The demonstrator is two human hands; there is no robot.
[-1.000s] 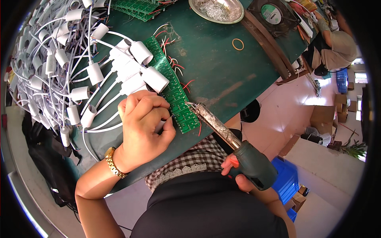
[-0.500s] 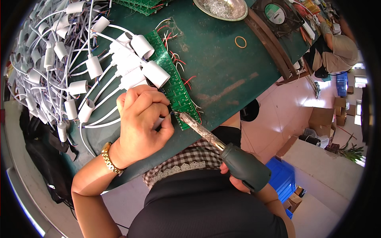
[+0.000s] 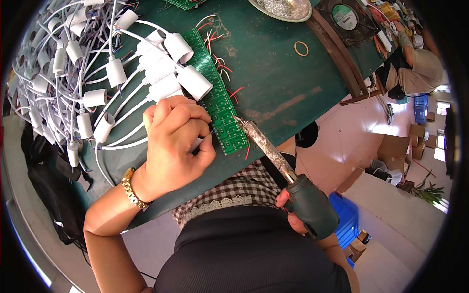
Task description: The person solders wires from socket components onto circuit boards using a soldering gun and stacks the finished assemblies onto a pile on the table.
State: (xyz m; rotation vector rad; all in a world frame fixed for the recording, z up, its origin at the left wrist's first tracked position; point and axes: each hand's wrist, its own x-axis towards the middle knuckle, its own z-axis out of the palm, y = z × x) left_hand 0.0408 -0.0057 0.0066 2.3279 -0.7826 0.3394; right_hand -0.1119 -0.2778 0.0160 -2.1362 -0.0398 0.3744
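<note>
A green circuit board strip lies on the table, with red and white wires along its right side. My left hand is closed beside its near left edge. A thin wire end shows at the fingertips, and a white part, mostly hidden, is inside the grip. Just beyond the knuckles lie several white cylindrical sockets with white cables. In my right hand, closed round the dark green handle, is a soldering iron. Its crusted barrel slants up left, and the tip is at the board's right edge.
A large heap of white sockets and cables covers the table's left side. At the back are a metal bowl, a black fan and a rubber band. Another person sits at the far right.
The iron's tip has moved from beside my left fingertips to the board's right edge. My left hand stays closed near the board. The whole view has shifted slightly.
</note>
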